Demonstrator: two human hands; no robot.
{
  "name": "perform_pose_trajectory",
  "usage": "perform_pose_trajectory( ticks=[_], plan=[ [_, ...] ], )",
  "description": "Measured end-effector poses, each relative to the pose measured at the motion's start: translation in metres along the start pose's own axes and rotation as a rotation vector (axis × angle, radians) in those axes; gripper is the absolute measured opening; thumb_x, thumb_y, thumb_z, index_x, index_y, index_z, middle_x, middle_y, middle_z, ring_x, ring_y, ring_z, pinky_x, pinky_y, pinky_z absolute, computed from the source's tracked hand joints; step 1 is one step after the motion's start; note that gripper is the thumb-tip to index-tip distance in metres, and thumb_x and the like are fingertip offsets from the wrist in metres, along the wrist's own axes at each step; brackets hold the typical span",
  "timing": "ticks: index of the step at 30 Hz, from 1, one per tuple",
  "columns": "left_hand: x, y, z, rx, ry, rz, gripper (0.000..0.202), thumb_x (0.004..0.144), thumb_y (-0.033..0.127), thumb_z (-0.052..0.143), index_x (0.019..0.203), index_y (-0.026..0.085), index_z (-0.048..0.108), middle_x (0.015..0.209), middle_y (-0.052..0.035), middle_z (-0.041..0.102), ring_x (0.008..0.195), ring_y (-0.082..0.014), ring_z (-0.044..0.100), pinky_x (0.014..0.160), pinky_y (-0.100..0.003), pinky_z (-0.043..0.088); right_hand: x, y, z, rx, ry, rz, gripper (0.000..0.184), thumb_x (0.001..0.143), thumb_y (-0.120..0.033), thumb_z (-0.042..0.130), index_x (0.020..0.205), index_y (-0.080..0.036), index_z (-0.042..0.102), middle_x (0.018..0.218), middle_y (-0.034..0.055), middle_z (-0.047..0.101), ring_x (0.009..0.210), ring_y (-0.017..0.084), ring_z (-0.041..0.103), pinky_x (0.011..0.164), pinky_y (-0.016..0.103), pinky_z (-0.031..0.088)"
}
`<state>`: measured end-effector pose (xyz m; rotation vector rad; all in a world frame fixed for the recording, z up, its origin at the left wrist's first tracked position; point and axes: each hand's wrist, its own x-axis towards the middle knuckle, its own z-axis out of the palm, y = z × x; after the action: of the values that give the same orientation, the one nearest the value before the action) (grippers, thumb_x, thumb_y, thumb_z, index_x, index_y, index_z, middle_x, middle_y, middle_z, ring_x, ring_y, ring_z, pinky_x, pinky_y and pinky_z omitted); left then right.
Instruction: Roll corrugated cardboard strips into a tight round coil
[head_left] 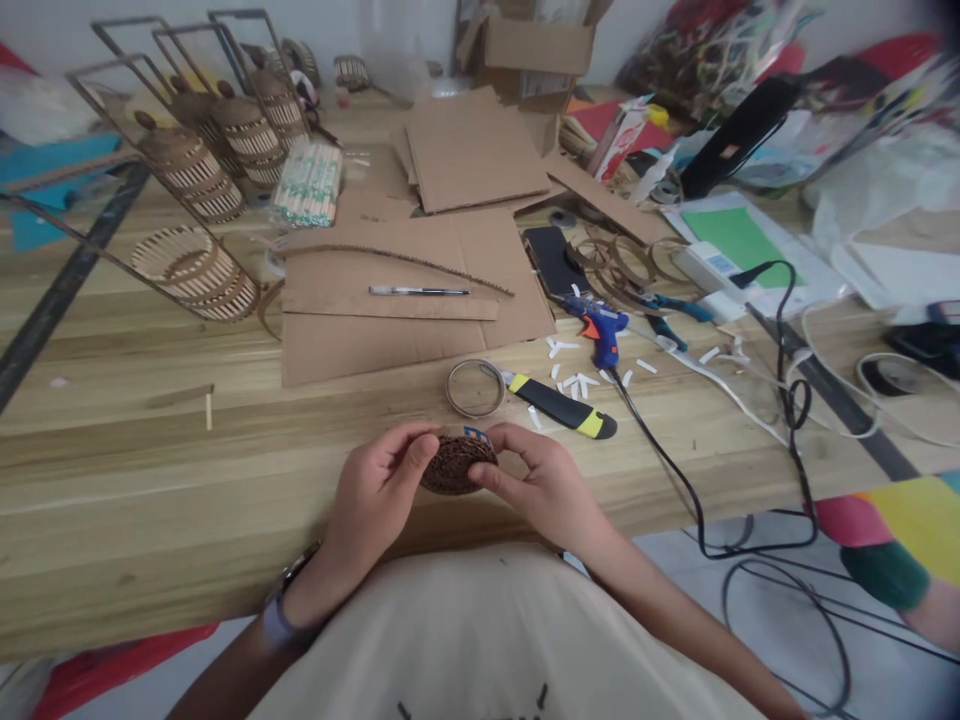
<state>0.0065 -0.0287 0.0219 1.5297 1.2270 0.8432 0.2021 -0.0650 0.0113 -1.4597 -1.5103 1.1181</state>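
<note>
A round coil of brown corrugated cardboard (450, 466) is held between both hands just over the table's front edge. My left hand (381, 482) is closed on its left side, thumb on top. On its right side my right hand (538, 482) pinches it with thumb and fingers. A small piece with blue print shows at the coil's back rim. Just beyond the hands lie a cardboard ring (476, 389) and a black and yellow utility knife (562, 404). White paper strips (579, 384) are scattered near the knife.
A blue glue gun (604, 330) with a black cord lies right of the cardboard sheets (360, 345). On the sheets are a pen (420, 291) and a corrugated strip. Woven stick baskets (196, 275) stand at left, near bundled sticks (309, 185). Pliers (679, 308) and a phone (556, 262) lie at right.
</note>
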Motion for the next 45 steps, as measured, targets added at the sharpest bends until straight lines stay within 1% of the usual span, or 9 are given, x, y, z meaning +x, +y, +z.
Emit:
perform_pose_trajectory(
  ticks=[14, 17, 21, 24, 27, 32, 38, 42, 45],
  plan=[
    [0.002, -0.004, 0.003, -0.054, -0.046, -0.081, 0.033, 0.092, 0.046, 0.058, 0.090, 0.017, 0.073, 0.080, -0.0049, 0.077, 0.075, -0.0199, 0.070, 0.067, -0.026, 0.053, 0.000, 0.003, 0.000, -0.052, -0.019, -0.031, 0.018, 0.089, -0.032, 0.068, 0.078, -0.021, 0.061, 0.078, -0.0001, 0.068, 0.075, 0.016, 0.062, 0.071, 0.027, 0.046],
    [0.004, -0.004, -0.003, -0.231, -0.205, -0.202, 0.039, 0.089, 0.056, 0.064, 0.096, 0.017, 0.070, 0.089, -0.0061, 0.076, 0.084, -0.0219, 0.070, 0.074, -0.029, 0.053, 0.001, 0.003, -0.008, -0.093, -0.046, -0.117, 0.020, 0.092, -0.037, 0.069, 0.082, -0.020, 0.065, 0.080, 0.0016, 0.069, 0.078, 0.017, 0.063, 0.072, 0.028, 0.047],
    [0.005, -0.007, -0.008, -0.511, -0.516, -0.324, 0.060, 0.083, 0.064, 0.070, 0.126, 0.023, 0.065, 0.124, -0.0089, 0.072, 0.113, -0.0263, 0.066, 0.098, -0.038, 0.048, 0.006, -0.002, -0.023, -0.123, -0.151, -0.248, 0.026, 0.094, -0.046, 0.067, 0.092, -0.020, 0.072, 0.087, 0.0044, 0.072, 0.085, 0.019, 0.065, 0.078, 0.031, 0.049],
    [0.008, -0.009, -0.006, -0.669, -0.687, -0.345, 0.070, 0.078, 0.065, 0.075, 0.135, 0.025, 0.062, 0.124, -0.0096, 0.071, 0.104, -0.0266, 0.068, 0.097, -0.043, 0.047, 0.012, -0.008, -0.032, -0.124, -0.243, -0.311, 0.028, 0.096, -0.046, 0.063, 0.099, -0.020, 0.074, 0.096, 0.0059, 0.073, 0.093, 0.020, 0.065, 0.085, 0.033, 0.049],
    [0.012, -0.005, -0.003, -0.727, -0.748, -0.301, 0.072, 0.073, 0.067, 0.079, 0.132, 0.029, 0.067, 0.119, -0.0071, 0.072, 0.096, -0.0254, 0.067, 0.090, -0.041, 0.049, 0.018, -0.012, -0.033, -0.122, -0.278, -0.334, 0.025, 0.097, -0.043, 0.063, 0.098, -0.021, 0.075, 0.103, 0.0063, 0.072, 0.099, 0.020, 0.065, 0.089, 0.035, 0.050],
    [0.019, 0.000, -0.007, -0.591, -0.701, -0.264, 0.080, 0.066, 0.079, 0.074, 0.121, 0.022, 0.075, 0.097, -0.0078, 0.074, 0.090, -0.0256, 0.062, 0.084, -0.038, 0.048, 0.027, -0.018, -0.029, -0.162, -0.284, -0.320, 0.023, 0.096, -0.042, 0.064, 0.094, -0.022, 0.076, 0.105, 0.0070, 0.070, 0.103, 0.021, 0.064, 0.095, 0.036, 0.050],
    [0.018, -0.035, -0.004, -0.721, -0.609, -0.237, 0.077, 0.071, 0.072, 0.076, 0.131, 0.024, 0.068, 0.118, -0.0130, 0.071, 0.096, -0.0275, 0.064, 0.090, -0.044, 0.049, 0.039, -0.007, -0.053, -0.199, -0.097, -0.242, 0.046, 0.094, -0.051, 0.064, 0.128, -0.020, 0.065, 0.114, 0.0109, 0.071, 0.104, 0.023, 0.066, 0.091, 0.036, 0.053],
    [0.016, -0.053, 0.003, -0.829, -0.532, -0.241, 0.070, 0.073, 0.068, 0.078, 0.129, 0.026, 0.069, 0.128, -0.0132, 0.068, 0.100, -0.0287, 0.064, 0.088, -0.044, 0.051, 0.038, 0.011, -0.074, -0.372, 0.135, -0.136, 0.024, 0.098, -0.036, 0.058, 0.111, -0.020, 0.071, 0.097, 0.0082, 0.073, 0.090, 0.021, 0.068, 0.083, 0.034, 0.053],
    [0.018, -0.048, 0.005, -0.891, -0.467, -0.276, 0.067, 0.070, 0.064, 0.082, 0.125, 0.027, 0.072, 0.126, -0.0113, 0.069, 0.101, -0.0273, 0.063, 0.086, -0.040, 0.051, 0.037, 0.017, -0.077, -0.452, 0.144, -0.122, 0.019, 0.097, -0.031, 0.058, 0.101, -0.021, 0.073, 0.094, 0.0079, 0.074, 0.088, 0.022, 0.069, 0.080, 0.033, 0.053]
  ],
)
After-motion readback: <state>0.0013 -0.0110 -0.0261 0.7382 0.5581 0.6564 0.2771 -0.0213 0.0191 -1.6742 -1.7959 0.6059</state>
